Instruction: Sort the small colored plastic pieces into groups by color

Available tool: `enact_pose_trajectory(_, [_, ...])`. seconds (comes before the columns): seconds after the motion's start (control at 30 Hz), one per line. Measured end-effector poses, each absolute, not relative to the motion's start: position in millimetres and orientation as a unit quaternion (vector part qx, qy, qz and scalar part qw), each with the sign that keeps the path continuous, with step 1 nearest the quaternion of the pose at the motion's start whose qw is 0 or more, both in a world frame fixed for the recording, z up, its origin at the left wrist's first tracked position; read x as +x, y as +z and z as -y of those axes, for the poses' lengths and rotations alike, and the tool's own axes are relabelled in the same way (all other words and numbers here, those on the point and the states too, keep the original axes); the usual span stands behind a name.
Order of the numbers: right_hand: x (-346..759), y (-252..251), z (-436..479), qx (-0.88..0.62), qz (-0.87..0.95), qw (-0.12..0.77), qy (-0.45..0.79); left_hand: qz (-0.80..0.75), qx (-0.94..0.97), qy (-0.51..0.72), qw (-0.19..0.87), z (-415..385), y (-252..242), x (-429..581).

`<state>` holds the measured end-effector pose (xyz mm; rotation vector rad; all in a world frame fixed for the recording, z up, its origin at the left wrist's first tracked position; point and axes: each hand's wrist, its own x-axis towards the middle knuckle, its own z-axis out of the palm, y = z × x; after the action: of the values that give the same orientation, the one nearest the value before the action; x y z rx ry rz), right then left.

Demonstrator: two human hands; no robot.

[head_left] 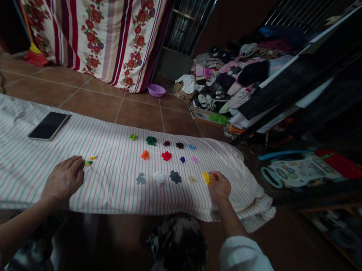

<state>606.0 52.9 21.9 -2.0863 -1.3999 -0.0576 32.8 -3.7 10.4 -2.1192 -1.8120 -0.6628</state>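
My right hand (220, 186) is at the right side of the striped cloth. Its fingertips are pinched together at the edge of a pile of small yellow pieces (206, 178); whatever lies between them is hidden. On the left, my left hand (65, 176) rests palm down, fingers stretched out, beside a few loose yellow and green pieces (89, 163). Sorted piles lie between the hands, among them red pieces (166, 156), orange pieces (145, 154), dark green pieces (151, 140), dark grey pieces (175, 177), white pieces (159, 177) and light grey pieces (141, 178).
A phone (49, 126) lies on the striped cloth (106, 192) at the left. Beyond it are a floral curtain (99, 22), a purple basin (156, 90) and a heap of clothes (232, 71). Dark shelving with a toy board (293, 168) stands at the right.
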Motion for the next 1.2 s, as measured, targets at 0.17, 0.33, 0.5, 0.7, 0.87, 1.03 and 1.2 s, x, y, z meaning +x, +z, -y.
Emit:
enact_pose_trajectory(0.17, [612.3, 15.7, -52.8, -0.771, 0.555, 0.312, -0.006, 0.63, -0.73, -0.233, 0.127, 2.5, 7.7, 32.3])
enact_pose_trajectory(0.33, [613.5, 13.4, -54.1, -0.762, 0.562, 0.321, -0.001, 0.628, -0.729, -0.237, 0.132, 2.7, 8.7, 32.8])
enact_pose_trajectory(0.5, [604.9, 23.2, -55.3, -0.755, 0.573, 0.319, -0.007, 0.629, -0.729, -0.244, 0.119, 3.2, 9.8, 33.6])
enact_pose_trajectory(0.7, [587.7, 43.5, -62.3, -0.757, 0.572, 0.313, -0.037, 0.636, -0.722, -0.251, 0.105, 3.0, 10.5, 34.3])
enact_pose_trajectory(0.87, [557.4, 53.6, -73.5, -0.733, 0.601, 0.317, -0.028, 0.644, -0.714, -0.256, 0.099, 2.6, 9.8, 35.6])
enact_pose_trajectory(1.03, [506.3, 60.7, -85.0, -0.651, 0.669, 0.359, 0.013, 0.652, -0.711, -0.249, 0.085, 3.1, 11.4, 36.8])
enact_pose_trajectory(1.2, [438.3, 72.1, -88.5, -0.57, 0.722, 0.39, 0.048, 0.656, -0.706, -0.258, 0.075, 4.6, 12.9, 38.5])
